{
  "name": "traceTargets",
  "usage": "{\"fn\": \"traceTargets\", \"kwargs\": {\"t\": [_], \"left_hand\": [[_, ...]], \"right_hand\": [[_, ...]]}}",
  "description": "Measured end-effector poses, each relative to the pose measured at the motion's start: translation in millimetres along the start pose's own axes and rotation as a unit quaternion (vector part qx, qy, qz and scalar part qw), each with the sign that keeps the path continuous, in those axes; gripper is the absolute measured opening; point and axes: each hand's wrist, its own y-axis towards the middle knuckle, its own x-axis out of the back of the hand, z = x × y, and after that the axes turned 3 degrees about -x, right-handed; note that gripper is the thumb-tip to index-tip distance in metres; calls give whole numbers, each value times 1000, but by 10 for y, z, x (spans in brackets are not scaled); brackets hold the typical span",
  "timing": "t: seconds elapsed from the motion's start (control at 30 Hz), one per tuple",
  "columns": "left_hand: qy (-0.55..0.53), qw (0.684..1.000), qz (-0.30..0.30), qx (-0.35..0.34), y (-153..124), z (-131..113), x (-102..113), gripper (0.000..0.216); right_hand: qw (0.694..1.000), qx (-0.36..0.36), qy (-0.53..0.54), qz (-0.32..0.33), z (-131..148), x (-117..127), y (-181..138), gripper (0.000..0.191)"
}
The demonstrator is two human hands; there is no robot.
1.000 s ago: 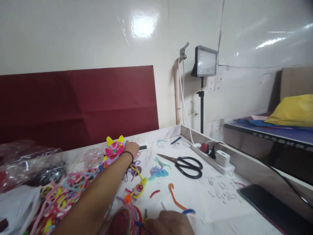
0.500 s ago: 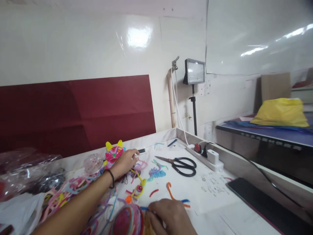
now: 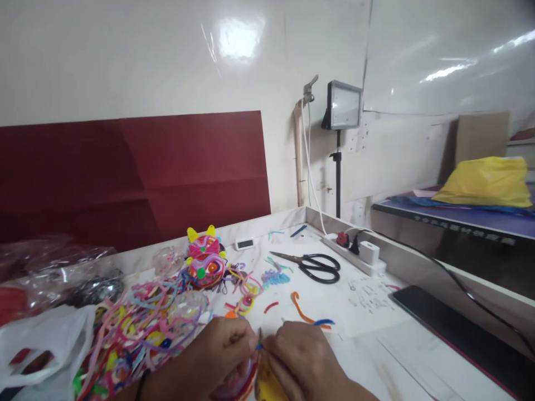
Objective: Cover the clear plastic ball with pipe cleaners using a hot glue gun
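Close together at the lower middle, my left hand [image 3: 228,345] and my right hand [image 3: 305,353] are both closed, fingertips nearly touching. Between them shows a short bit of blue fuzzy strip [image 3: 259,346], like pipe cleaner, pinched from both sides. A thin pointed tip [image 3: 260,334] sticks up there; its kind is unclear. Below my left hand is a round, multicoloured striped piece [image 3: 240,385], partly hidden. Something yellow [image 3: 270,381] lies under my right hand. Nearby are an orange fuzzy strip [image 3: 298,306] and a short blue strip [image 3: 324,322].
Black-handled scissors [image 3: 320,267] lie beyond my hands. Tangled coloured strips [image 3: 142,317] and a plastic bag [image 3: 42,340] cover the left side. Colourful decorated pieces [image 3: 204,259] stand behind. A power strip [image 3: 368,262] and a dark phone-like slab [image 3: 451,334] lie on the right.
My left hand has come back from beside the small white device at the table's rear to meet my right hand. The view has tilted slightly down.
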Motion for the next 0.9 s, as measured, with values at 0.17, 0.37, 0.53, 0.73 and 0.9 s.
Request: {"fn": "traceTargets", "kwargs": {"t": [0.17, 0.37, 0.53, 0.73, 0.9], "left_hand": [[108, 991, -42, -61, -139, 15, 156, 31], [130, 982, -127, -46, -365, 183, 425, 35], [141, 979, -146, -30, -496, 324, 493, 31], [123, 981, -147, -38, -445, 393, 518, 31], [140, 978, -151, -33, -405, 369, 589, 33]], "right_hand": [[999, 4, 7, 34, 4, 49, -6, 33], [999, -36, -8, 36, -67, 141, 24, 21], [995, -65, 38, 67, -118, 90, -47, 18], [995, -60, 63, 50, -165, 102, -78, 25], [991, -118, 48, 51, -146, 135, -39, 13]]}}
